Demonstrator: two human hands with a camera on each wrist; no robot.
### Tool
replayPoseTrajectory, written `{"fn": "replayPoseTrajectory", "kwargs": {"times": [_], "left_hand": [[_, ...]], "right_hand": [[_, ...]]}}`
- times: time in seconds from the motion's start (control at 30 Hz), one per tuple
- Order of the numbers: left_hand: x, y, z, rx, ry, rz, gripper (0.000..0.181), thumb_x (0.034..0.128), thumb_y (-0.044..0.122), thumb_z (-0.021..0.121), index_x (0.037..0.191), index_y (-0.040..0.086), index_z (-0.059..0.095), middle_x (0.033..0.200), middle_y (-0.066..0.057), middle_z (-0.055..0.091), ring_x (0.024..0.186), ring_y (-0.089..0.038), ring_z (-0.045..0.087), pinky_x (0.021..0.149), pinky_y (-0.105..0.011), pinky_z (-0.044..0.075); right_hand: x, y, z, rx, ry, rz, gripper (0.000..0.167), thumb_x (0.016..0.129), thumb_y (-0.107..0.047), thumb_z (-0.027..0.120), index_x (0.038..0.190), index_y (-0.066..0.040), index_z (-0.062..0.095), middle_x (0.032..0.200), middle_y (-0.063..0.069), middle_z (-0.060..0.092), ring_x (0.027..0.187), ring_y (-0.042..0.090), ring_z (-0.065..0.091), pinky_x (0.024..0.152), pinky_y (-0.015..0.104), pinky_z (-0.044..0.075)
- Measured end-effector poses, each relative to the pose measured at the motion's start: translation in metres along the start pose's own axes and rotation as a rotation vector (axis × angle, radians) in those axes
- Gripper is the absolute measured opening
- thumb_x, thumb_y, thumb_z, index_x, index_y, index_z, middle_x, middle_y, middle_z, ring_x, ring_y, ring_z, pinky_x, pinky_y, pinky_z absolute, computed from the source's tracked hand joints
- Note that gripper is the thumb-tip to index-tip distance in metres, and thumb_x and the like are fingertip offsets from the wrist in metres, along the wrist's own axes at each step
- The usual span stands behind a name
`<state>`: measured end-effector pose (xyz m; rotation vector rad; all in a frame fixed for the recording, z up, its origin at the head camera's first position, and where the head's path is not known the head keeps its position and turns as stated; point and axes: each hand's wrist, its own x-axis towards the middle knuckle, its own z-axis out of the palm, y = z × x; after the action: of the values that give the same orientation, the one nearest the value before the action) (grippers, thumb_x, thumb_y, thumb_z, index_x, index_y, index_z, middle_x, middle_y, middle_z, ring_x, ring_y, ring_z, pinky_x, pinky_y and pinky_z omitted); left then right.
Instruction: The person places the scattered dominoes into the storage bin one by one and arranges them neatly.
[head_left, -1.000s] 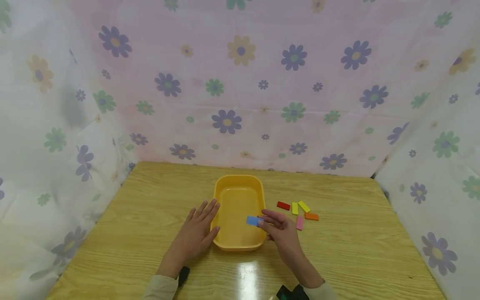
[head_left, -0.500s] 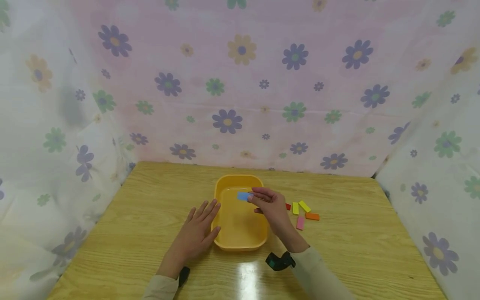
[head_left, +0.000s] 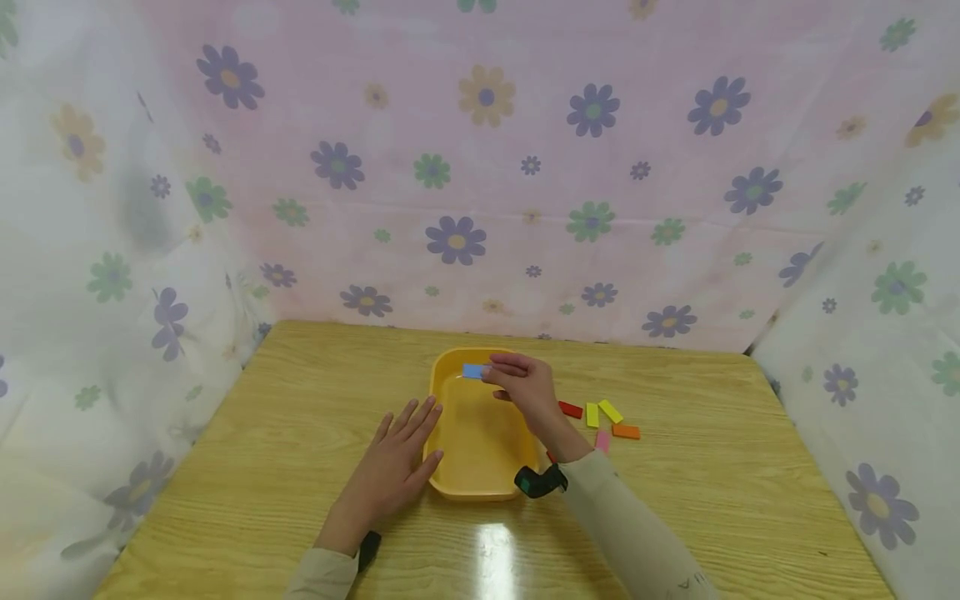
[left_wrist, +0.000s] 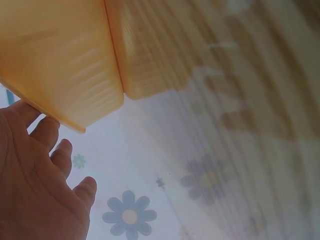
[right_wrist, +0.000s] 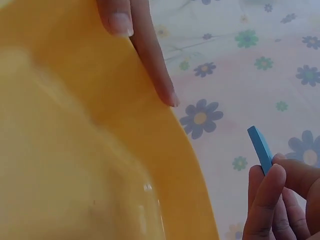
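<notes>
A yellow plastic tray [head_left: 480,450] stands on the wooden table; its visible floor holds nothing. My left hand [head_left: 393,462] has its fingers spread and touches the tray's left rim. In the left wrist view, the left fingertips [left_wrist: 46,127] lie against the tray's edge. Over the far end of the tray, my right hand [head_left: 531,396] pinches a flat blue block [head_left: 472,371] between thumb and fingers. The right wrist view shows the blue block [right_wrist: 260,147] from its narrow side, held above the rim and clear of it.
Right of the tray lie small flat blocks: a red one [head_left: 571,410], two yellow ones [head_left: 592,415], an orange one [head_left: 626,432] and a pink one [head_left: 602,440] partly behind the right arm. Another red bit [head_left: 552,457] peeks out by the right wrist. Flowered curtains [head_left: 480,167] surround the table.
My right hand has carried the blue block away from me and slightly left, from the tray's near right part to above its far end. The left hand has stayed on the rim.
</notes>
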<state>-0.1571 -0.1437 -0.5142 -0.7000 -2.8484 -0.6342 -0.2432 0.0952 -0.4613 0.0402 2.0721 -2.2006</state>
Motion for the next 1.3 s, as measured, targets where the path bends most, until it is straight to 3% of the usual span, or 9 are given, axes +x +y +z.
{"fn": "replayPoseTrajectory", "kwargs": {"times": [0.2,0.4,0.63,0.8,0.93,1.03,1.3], "left_hand": [[-0.001,0.0,0.0,-0.015,0.003,-0.005,0.066,0.1053,0.041,0.052,0.161,0.014,0.031,0.168,-0.002,0.025,0.156,-0.03,0.022,0.122,-0.063,0.019],[-0.001,-0.002,0.001,-0.017,-0.003,-0.009,0.064,0.1061,0.041,0.05,0.161,0.015,0.031,0.168,0.0,0.024,0.156,-0.028,0.02,0.123,-0.061,0.017],[-0.001,-0.003,0.001,-0.012,-0.012,-0.006,0.064,0.1068,0.044,0.047,0.161,0.015,0.031,0.169,0.001,0.023,0.157,-0.026,0.018,0.124,-0.06,0.016],[-0.001,-0.003,0.001,-0.013,-0.015,-0.008,0.064,0.1068,0.044,0.047,0.162,0.016,0.03,0.169,0.002,0.022,0.157,-0.026,0.018,0.125,-0.059,0.016],[0.0,-0.002,0.001,-0.017,0.0,0.001,0.064,0.1063,0.042,0.05,0.161,0.014,0.032,0.168,-0.001,0.025,0.156,-0.029,0.021,0.123,-0.06,0.018],[0.0,-0.001,0.001,-0.01,0.011,0.009,0.064,0.1059,0.041,0.051,0.16,0.013,0.034,0.168,-0.002,0.027,0.155,-0.03,0.023,0.123,-0.062,0.019],[-0.001,-0.002,0.002,-0.004,-0.004,0.003,0.064,0.1063,0.042,0.05,0.161,0.015,0.031,0.168,0.0,0.025,0.156,-0.027,0.02,0.124,-0.06,0.018]], "right_hand": [[0.012,0.004,0.006,-0.044,-0.014,0.001,0.033,0.091,-0.011,0.077,0.122,-0.002,0.072,0.11,0.014,0.075,0.096,0.029,0.075,0.082,0.041,0.063],[0.029,0.011,0.018,-0.078,0.017,0.002,0.037,0.09,-0.007,0.077,0.122,0.008,0.068,0.106,0.018,0.075,0.086,0.022,0.076,0.07,0.031,0.063],[0.045,0.022,0.032,-0.204,0.07,-0.008,0.029,0.087,-0.005,0.078,0.112,0.009,0.071,0.098,0.021,0.076,0.088,0.038,0.075,0.072,0.041,0.064],[0.052,0.031,0.039,-0.319,0.087,0.011,0.02,0.083,-0.003,0.08,0.098,0.007,0.073,0.085,0.016,0.074,0.06,0.02,0.069,0.059,0.028,0.06],[0.056,0.04,0.039,-0.424,0.114,0.025,0.017,0.077,0.0,0.083,0.09,0.007,0.075,0.078,0.015,0.072,0.049,0.008,0.058,0.052,0.022,0.055],[0.059,0.045,0.038,-0.475,0.138,0.036,0.016,0.074,0.001,0.085,0.086,0.006,0.075,0.074,0.015,0.071,0.046,0.009,0.058,0.049,0.022,0.054],[0.058,0.048,0.036,-0.484,0.159,0.033,0.019,0.072,0.0,0.085,0.086,0.005,0.073,0.078,0.017,0.071,0.048,0.014,0.064,0.05,0.026,0.057]]}}
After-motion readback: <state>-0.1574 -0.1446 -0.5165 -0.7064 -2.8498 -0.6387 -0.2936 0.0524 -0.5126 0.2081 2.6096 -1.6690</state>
